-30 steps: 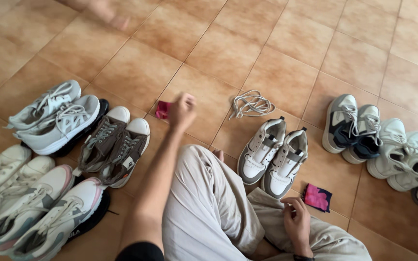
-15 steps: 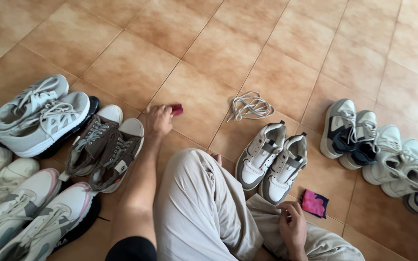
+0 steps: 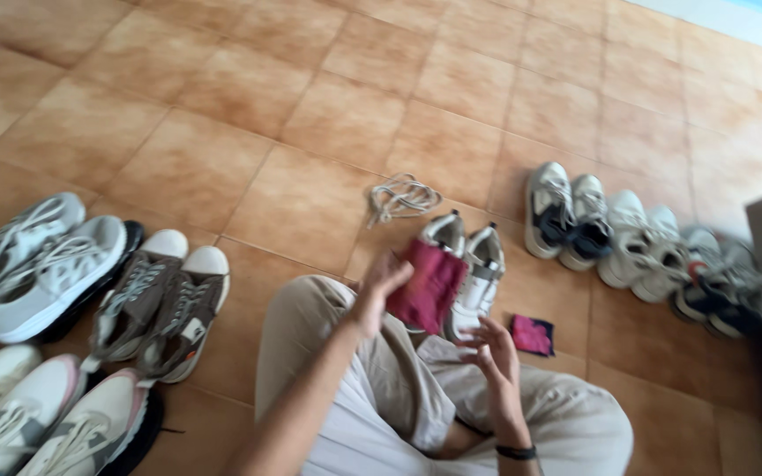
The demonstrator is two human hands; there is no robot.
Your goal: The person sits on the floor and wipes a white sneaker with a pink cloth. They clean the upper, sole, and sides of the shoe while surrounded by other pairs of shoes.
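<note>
Left hand (image 3: 381, 280) pinching a dark red cloth (image 3: 427, 286) above the white sneakers (image 3: 465, 264), at twelve o'clock from the knees. Right hand (image 3: 491, 357) open, fingers spread, empty, just below at five o'clock. Best to catch the hanging edge and pull flat.

Open tiled floor (image 3: 310, 106) ahead; shoe rows (image 3: 90, 291) left, sneakers (image 3: 628, 238) right.
</note>
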